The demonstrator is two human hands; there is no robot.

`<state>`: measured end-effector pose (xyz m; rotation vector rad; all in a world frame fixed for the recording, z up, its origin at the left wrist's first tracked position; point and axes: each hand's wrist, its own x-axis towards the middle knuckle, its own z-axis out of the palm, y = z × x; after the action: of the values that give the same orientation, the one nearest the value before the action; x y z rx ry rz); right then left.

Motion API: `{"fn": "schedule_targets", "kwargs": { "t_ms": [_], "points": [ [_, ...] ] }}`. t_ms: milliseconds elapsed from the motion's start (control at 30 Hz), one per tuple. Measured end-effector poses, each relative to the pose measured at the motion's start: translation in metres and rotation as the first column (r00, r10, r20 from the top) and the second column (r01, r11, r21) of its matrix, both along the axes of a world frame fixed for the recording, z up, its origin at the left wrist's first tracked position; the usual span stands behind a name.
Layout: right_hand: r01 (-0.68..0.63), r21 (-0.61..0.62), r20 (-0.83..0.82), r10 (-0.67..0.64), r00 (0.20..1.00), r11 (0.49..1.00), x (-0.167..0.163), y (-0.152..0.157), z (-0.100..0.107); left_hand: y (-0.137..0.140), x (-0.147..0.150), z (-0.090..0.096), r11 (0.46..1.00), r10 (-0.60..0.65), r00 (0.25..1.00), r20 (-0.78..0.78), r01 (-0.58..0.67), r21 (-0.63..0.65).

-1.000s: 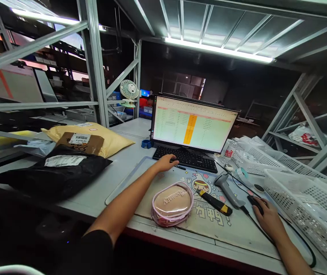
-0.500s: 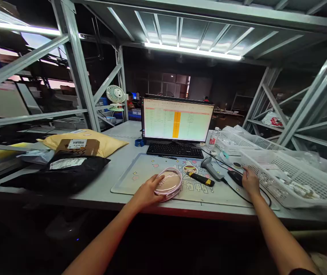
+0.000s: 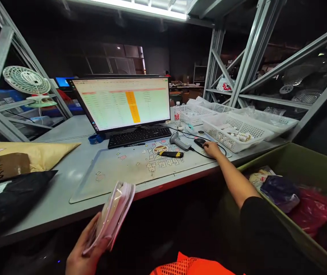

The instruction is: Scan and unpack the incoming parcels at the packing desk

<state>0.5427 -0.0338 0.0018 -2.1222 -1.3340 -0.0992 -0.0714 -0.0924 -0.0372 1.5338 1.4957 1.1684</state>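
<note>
My left hand (image 3: pixel 84 248) is closed around a pink pouch (image 3: pixel 117 214) with a clear, shiny cover and a pale pink rim. It holds the pouch on edge, tilted, in front of the table's front edge. My right hand (image 3: pixel 212 149) lies on a black computer mouse (image 3: pixel 200 142) at the right end of the printed desk mat (image 3: pixel 123 172), fingers curled over its near part. Left of the mouse are a grey barcode scanner (image 3: pixel 180 142) with a cable and a black and yellow utility knife (image 3: pixel 171 154).
A monitor (image 3: pixel 106 107) showing a table and a black keyboard (image 3: pixel 140 136) stand behind the mat. White baskets (image 3: pixel 235 130) sit on the right. Parcels (image 3: pixel 23 191) lie on the left. A green bin (image 3: pixel 266 152) with bagged goods stands at the lower right.
My left hand has lifted the pouch off the mat, drawn it toward me and turned it on edge. The view has swung right, bringing in the green bin. My right hand stays at the mouse.
</note>
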Motion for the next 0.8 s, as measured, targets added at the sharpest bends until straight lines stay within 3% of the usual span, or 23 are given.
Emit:
{"fn": "schedule_targets", "kwargs": {
  "t_ms": [133,267,367,433,467,500,567,633,700,800],
  "points": [
    [0.092,-0.005,-0.01,-0.092,0.996,0.996,-0.008,0.015,0.008,-0.017,0.0,-0.018,0.994,0.001,0.998,0.069,0.006,-0.111],
    [0.087,0.009,-0.044,-0.087,0.995,0.996,-0.015,0.028,0.022,-0.01,0.008,-0.019,0.994,-0.042,0.992,0.115,0.054,-0.098],
    [0.055,0.06,-0.065,-0.051,0.997,0.997,-0.045,0.027,0.031,0.001,0.019,-0.015,0.992,-0.101,0.989,0.106,0.108,-0.067],
    [-0.048,0.128,-0.18,0.071,0.981,0.991,-0.081,0.012,0.031,0.009,0.032,-0.014,0.982,-0.183,0.981,0.066,0.185,-0.024],
    [-0.138,0.162,-0.284,0.181,0.942,0.977,-0.103,0.0,0.029,0.014,0.039,-0.014,0.969,-0.247,0.968,0.035,0.246,0.02],
    [-0.26,0.198,-0.417,0.322,0.85,0.945,-0.125,-0.015,0.024,0.018,0.048,-0.015,0.944,-0.32,0.947,-0.007,0.32,0.082],
    [-0.481,0.221,-0.626,0.501,0.597,0.849,-0.167,-0.052,0.011,0.028,0.064,-0.018,0.837,-0.479,0.869,-0.125,0.495,0.236],
    [-0.55,0.212,-0.716,0.511,0.475,0.808,-0.2,-0.09,-0.005,0.037,0.08,-0.022,0.666,-0.598,0.753,-0.273,0.657,0.354],
    [-0.501,0.199,-0.751,0.46,0.474,0.842,-0.22,-0.126,-0.017,0.043,0.092,-0.026,0.5,-0.671,0.634,-0.384,0.769,0.397],
    [-0.364,0.187,-0.789,0.36,0.498,0.913,-0.233,-0.174,-0.03,0.045,0.109,-0.033,0.315,-0.749,0.478,-0.459,0.866,0.389]
  ]
}}
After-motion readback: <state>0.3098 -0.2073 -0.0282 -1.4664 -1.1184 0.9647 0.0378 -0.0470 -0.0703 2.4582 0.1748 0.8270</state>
